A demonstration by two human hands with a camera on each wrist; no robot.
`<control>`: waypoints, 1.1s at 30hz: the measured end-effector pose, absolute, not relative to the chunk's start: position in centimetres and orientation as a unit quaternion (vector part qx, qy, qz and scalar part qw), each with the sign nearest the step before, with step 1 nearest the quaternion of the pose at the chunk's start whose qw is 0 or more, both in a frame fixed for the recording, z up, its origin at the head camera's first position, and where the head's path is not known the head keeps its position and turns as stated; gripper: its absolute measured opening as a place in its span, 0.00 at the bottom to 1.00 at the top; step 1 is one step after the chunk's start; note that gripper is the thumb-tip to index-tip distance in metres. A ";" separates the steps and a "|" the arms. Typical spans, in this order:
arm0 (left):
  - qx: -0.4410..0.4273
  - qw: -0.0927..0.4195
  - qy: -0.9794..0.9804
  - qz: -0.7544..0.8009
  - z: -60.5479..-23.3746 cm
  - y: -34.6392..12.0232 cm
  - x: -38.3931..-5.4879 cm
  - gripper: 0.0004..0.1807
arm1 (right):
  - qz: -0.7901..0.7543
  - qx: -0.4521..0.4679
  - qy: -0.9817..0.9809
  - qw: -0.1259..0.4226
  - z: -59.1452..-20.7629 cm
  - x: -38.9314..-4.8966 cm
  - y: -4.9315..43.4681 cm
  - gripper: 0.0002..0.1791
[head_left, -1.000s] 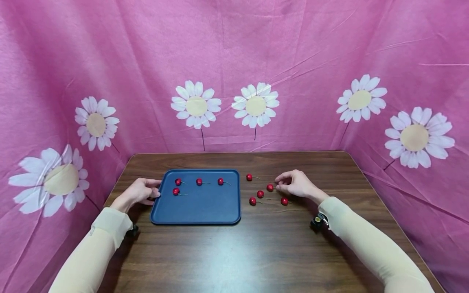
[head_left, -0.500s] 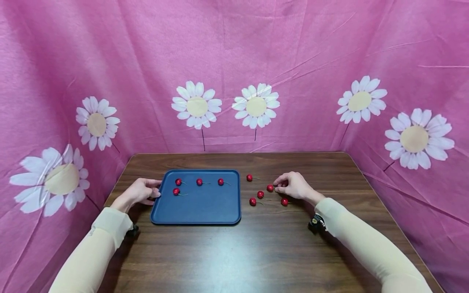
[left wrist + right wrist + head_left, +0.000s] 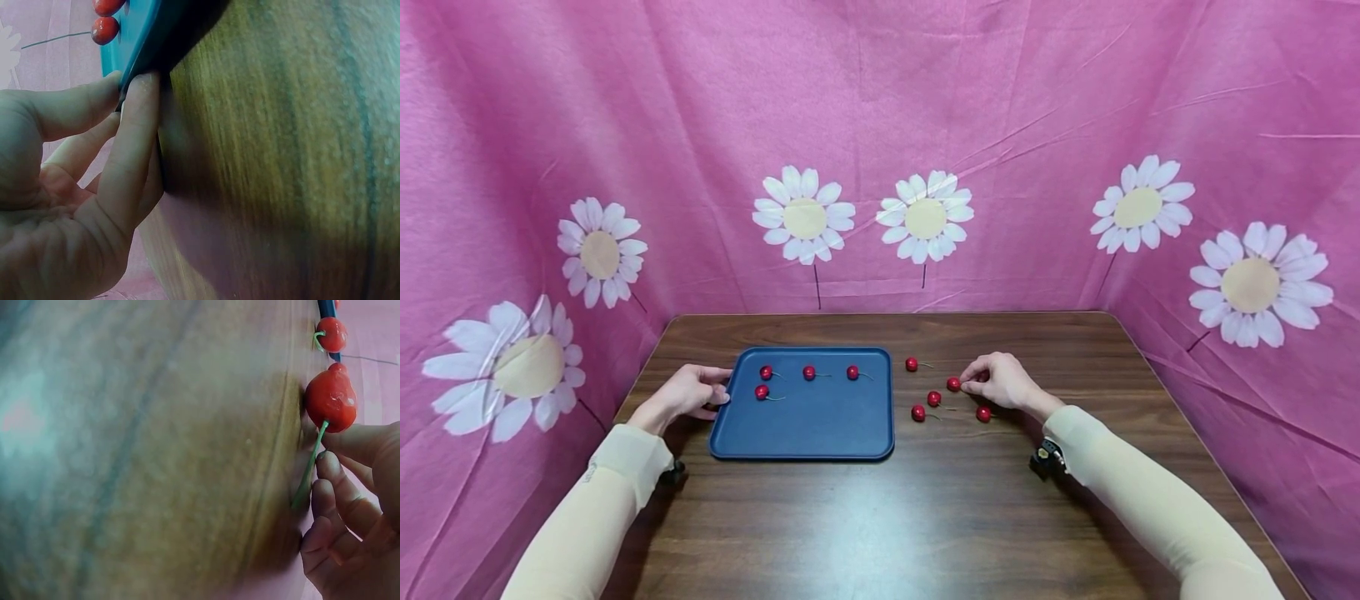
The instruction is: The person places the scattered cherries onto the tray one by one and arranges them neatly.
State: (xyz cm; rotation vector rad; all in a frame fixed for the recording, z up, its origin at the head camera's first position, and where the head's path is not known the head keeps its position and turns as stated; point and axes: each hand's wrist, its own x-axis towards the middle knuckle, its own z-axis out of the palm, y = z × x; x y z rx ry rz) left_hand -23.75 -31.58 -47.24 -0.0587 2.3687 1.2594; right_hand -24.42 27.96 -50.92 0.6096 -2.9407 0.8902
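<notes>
My left hand (image 3: 683,392) grips the left rim of a blue rectangular tray (image 3: 820,433); in the left wrist view the fingers (image 3: 128,150) meet at the tray's edge (image 3: 147,31). Several red cherries with green stems, one of them a cherry (image 3: 808,373), lie in the tray's far half. Right of the tray, my right hand (image 3: 1003,382) pinches at the stem side of a cherry (image 3: 953,384) low over the table. The stem itself is hidden by the fingertips. A nearer cherry (image 3: 331,400) partly blocks the right wrist view of the right hand (image 3: 356,506).
Loose cherries lie between tray and right hand, among them a far cherry (image 3: 912,364), a middle cherry (image 3: 934,399) and a near cherry (image 3: 918,412). One cherry (image 3: 983,413) sits just below the right hand. A pink flowered curtain (image 3: 865,100) surrounds the wooden table (image 3: 805,533).
Over the second, my right hand has shifted slightly left and its fingertips have closed in at the cherry's stem side. My left hand and the tray have stayed in place.
</notes>
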 end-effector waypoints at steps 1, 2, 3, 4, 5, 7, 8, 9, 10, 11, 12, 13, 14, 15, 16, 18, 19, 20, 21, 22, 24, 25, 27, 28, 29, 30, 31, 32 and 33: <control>-0.023 0.227 0.859 0.458 -47.3 -31.6 -23.8 0.36 | 0.285 0.195 -0.939 0.005 -51.0 -24.4 28.0 0.03; -0.024 0.227 0.859 0.458 -47.3 -31.5 -23.8 0.36 | 0.285 0.195 -0.939 0.004 -51.0 -24.4 28.0 0.03; -0.025 0.227 0.859 0.458 -47.3 -31.5 -23.8 0.36 | 0.285 0.194 -0.938 0.004 -51.0 -24.5 28.0 0.03; -0.023 0.227 0.859 0.459 -47.3 -31.5 -23.8 0.36 | 0.286 0.195 -0.938 0.004 -51.0 -24.5 28.0 0.03; -0.021 0.227 0.858 0.460 -47.3 -31.5 -23.8 0.36 | 0.287 0.196 -0.938 0.004 -51.1 -24.5 28.0 0.03; -0.021 0.227 0.855 0.466 -47.2 -31.4 -23.7 0.36 | 0.290 0.198 -0.936 0.005 -51.0 -24.5 27.9 0.03; -0.020 0.228 0.853 0.468 -47.1 -31.4 -23.7 0.37 | 0.292 0.200 -0.935 0.005 -51.0 -24.5 27.9 0.03; -0.018 0.228 0.853 0.470 -47.0 -31.4 -23.6 0.37 | 0.294 0.202 -0.934 0.006 -50.9 -24.5 27.9 0.03; -0.017 0.229 0.851 0.472 -46.9 -31.3 -23.6 0.37 | 0.296 0.203 -0.933 0.007 -50.9 -24.5 27.9 0.03; -0.017 0.229 0.851 0.473 -46.9 -31.3 -23.6 0.37 | 0.297 0.204 -0.933 0.007 -50.9 -24.5 27.9 0.02; -0.018 0.229 0.850 0.474 -46.9 -31.4 -23.6 0.37 | 0.297 0.205 -0.932 0.006 -50.8 -24.5 27.8 0.02; -0.018 0.230 0.850 0.474 -46.9 -31.3 -23.6 0.37 | 0.298 0.206 -0.932 0.005 -50.8 -24.5 27.8 0.02; -0.020 0.230 0.849 0.475 -46.9 -31.3 -23.6 0.37 | 0.299 0.206 -0.932 0.005 -50.8 -24.5 27.8 0.02; -0.021 0.229 0.850 0.474 -46.9 -31.3 -23.6 0.37 | 0.300 0.207 -0.931 0.004 -50.8 -24.6 27.8 0.02; -0.023 0.229 0.850 0.474 -47.0 -31.3 -23.6 0.37 | 0.301 0.207 -0.931 0.003 -50.8 -24.6 27.7 0.02; -0.023 0.228 0.851 0.472 -47.0 -31.3 -23.6 0.37 | 0.302 0.210 -0.930 0.002 -50.8 -24.6 27.7 0.02; -0.023 0.228 0.852 0.471 -47.0 -31.3 -23.5 0.37 | 0.303 0.211 -0.929 0.001 -50.7 -24.6 27.6 0.02; -0.023 0.228 0.852 0.471 -47.0 -31.3 -23.5 0.36 | 0.304 0.213 -0.929 0.001 -50.7 -24.6 27.6 0.02; -0.023 0.228 0.852 0.471 -47.0 -31.3 -23.5 0.36 | 0.305 0.214 -0.928 0.001 -50.6 -24.6 27.5 0.02; -0.022 0.229 0.852 0.471 -47.0 -31.3 -23.5 0.37 | 0.306 0.216 -0.927 0.001 -50.5 -24.6 27.4 0.02; -0.023 0.229 0.851 0.471 -47.0 -31.3 -23.4 0.37 | 0.309 0.217 -0.926 -0.002 -50.3 -24.6 27.2 0.03; -0.023 0.229 0.851 0.472 -46.9 -31.3 -23.4 0.37 | 0.311 0.217 -0.925 -0.003 -50.2 -24.6 27.0 0.03; -0.021 0.230 0.851 0.471 -46.9 -31.3 -23.4 0.37 | 0.313 0.218 -0.924 -0.006 -49.9 -24.7 26.6 0.02; -0.021 0.230 0.852 0.471 -46.9 -31.3 -23.4 0.37 | 0.314 0.218 -0.924 -0.008 -49.8 -24.7 26.4 0.02; -0.021 0.230 0.852 0.470 -46.8 -31.3 -23.4 0.37 | 0.315 0.219 -0.924 -0.010 -49.6 -24.8 26.2 0.02; -0.021 0.230 0.852 0.470 -46.8 -31.3 -23.5 0.37 | 0.314 0.220 -0.923 -0.011 -49.5 -24.9 25.9 0.02; -0.023 0.230 0.852 0.470 -46.8 -31.2 -23.5 0.37 | 0.314 0.223 -0.923 -0.012 -49.3 -25.0 25.7 0.02; -0.023 0.230 0.853 0.468 -46.8 -31.2 -23.5 0.37 | 0.314 0.225 -0.922 -0.013 -49.1 -25.0 25.4 0.02; -0.023 0.231 0.853 0.467 -46.8 -31.2 -23.5 0.37 | 0.313 0.228 -0.922 -0.014 -49.0 -25.2 25.1 0.02</control>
